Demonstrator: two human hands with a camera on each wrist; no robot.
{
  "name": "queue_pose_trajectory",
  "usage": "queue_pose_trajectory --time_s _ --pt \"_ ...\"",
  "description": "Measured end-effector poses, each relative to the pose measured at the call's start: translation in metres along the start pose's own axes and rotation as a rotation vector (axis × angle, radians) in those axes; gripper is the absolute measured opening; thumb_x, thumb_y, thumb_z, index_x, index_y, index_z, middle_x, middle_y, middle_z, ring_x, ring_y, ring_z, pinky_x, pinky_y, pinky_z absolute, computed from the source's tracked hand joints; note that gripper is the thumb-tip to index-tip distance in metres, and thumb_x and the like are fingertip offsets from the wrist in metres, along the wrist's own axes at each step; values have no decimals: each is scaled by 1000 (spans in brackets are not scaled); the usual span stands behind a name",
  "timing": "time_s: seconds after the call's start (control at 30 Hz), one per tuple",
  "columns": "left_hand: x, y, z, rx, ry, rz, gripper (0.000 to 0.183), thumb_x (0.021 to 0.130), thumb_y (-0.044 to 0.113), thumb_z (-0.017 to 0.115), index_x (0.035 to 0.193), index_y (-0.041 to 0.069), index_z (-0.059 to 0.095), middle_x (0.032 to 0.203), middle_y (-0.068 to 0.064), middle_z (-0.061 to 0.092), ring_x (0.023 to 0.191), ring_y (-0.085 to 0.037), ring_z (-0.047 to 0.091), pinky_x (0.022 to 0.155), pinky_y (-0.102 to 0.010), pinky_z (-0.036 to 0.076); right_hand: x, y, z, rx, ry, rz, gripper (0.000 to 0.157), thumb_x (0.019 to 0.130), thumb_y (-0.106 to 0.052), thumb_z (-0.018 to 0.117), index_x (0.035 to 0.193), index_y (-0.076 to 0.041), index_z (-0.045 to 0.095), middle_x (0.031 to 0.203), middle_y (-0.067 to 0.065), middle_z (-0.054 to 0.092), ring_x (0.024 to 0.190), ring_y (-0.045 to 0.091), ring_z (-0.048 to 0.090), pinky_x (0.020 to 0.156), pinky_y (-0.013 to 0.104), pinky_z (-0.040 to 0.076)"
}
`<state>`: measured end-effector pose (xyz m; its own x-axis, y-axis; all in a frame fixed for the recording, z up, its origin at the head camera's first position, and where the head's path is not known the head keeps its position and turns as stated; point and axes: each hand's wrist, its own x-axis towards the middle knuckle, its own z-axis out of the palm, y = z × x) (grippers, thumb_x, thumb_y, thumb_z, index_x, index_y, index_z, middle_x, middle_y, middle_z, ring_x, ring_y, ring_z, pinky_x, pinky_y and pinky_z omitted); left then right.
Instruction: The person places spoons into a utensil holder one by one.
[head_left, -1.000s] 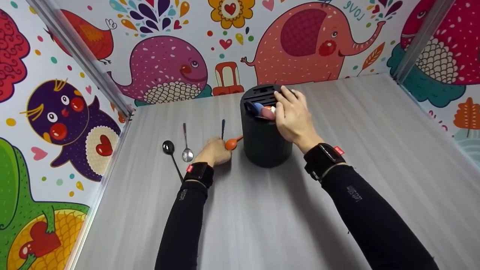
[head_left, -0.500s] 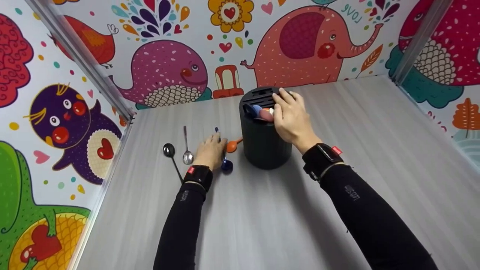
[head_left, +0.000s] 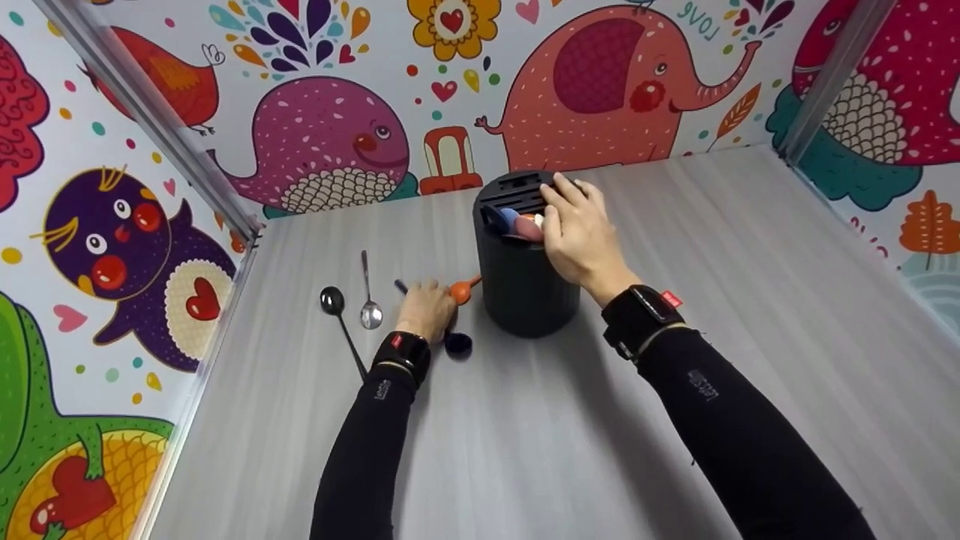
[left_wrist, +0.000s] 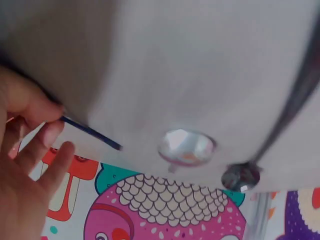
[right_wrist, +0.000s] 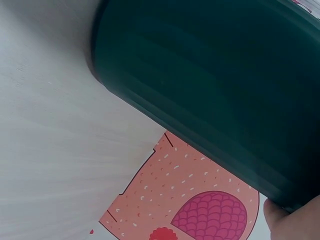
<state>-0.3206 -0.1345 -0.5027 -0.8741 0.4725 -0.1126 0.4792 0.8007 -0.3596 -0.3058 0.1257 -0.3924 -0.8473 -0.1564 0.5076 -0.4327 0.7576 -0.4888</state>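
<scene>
My left hand [head_left: 426, 309] pinches the thin handle of a dark blue spoon [head_left: 458, 345] lying close over the table; its round bowl shows below the fingers. In the left wrist view, the handle [left_wrist: 92, 133] sticks out past thumb and finger. My right hand [head_left: 583, 238] rests on the slotted top and rim of a dark green cylindrical utensil holder [head_left: 529, 292], fingers spread over it. A blue utensil [head_left: 508, 217] and a pink one [head_left: 529, 228] show in the holder's opening. An orange spoon [head_left: 461, 292] lies between my left hand and the holder, its handle toward the holder.
To the left on the grey table [head_left: 480, 450] lie a silver spoon [head_left: 370, 315] with a dark handle and a long black spoon [head_left: 332, 301]. Walls with cartoon animals stand at the back [head_left: 450, 97] and sides, joined by metal corner posts [head_left: 150, 112].
The blue spoon's handle end has swung left and nearer, so it now slants, and its bowl has come into view below my left hand. My right hand stays on the holder.
</scene>
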Motion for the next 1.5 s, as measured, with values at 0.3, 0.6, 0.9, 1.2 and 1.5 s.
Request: queue_pose_trajectory --time_s 0.3,0.6,0.9,1.2,1.5 --pt "-15 3 9 -218 -9 -49 35 78 18 66 111 7 67 107 -13 68 97 -34 64 83 -51 53 -2 -2 3 9 -15 15 49 103 -22 34 140 -1 59 154 16 47 143 37 35 119 46 27" --pt "-18 10 6 -485 -47 -66 47 79 6 70 126 7 61 121 -17 64 105 -39 63 91 -52 53 -2 2 1 9 -15 32 50 103 -22 34 142 -1 58 155 15 46 145 37 33 120 46 24" --pt "-23 4 10 -751 133 -210 22 90 20 60 110 10 63 103 -11 66 95 -33 64 87 -52 52 -1 3 1 -8 1 16 49 103 -21 34 140 0 59 154 16 47 143 38 35 120 44 24" --pt "-29 -17 -29 -1159 374 -317 35 95 26 61 64 17 48 61 4 47 54 -13 43 53 -30 36 1 1 -1 -15 -4 1 50 102 -21 34 140 1 58 153 17 48 144 38 35 120 45 23" --pt "-27 -32 -116 -1769 715 -318 46 100 14 53 57 19 39 48 10 31 41 -5 24 40 -22 18 0 1 -1 -17 -16 -1 50 102 -21 34 141 1 58 154 17 47 145 38 34 121 44 21"
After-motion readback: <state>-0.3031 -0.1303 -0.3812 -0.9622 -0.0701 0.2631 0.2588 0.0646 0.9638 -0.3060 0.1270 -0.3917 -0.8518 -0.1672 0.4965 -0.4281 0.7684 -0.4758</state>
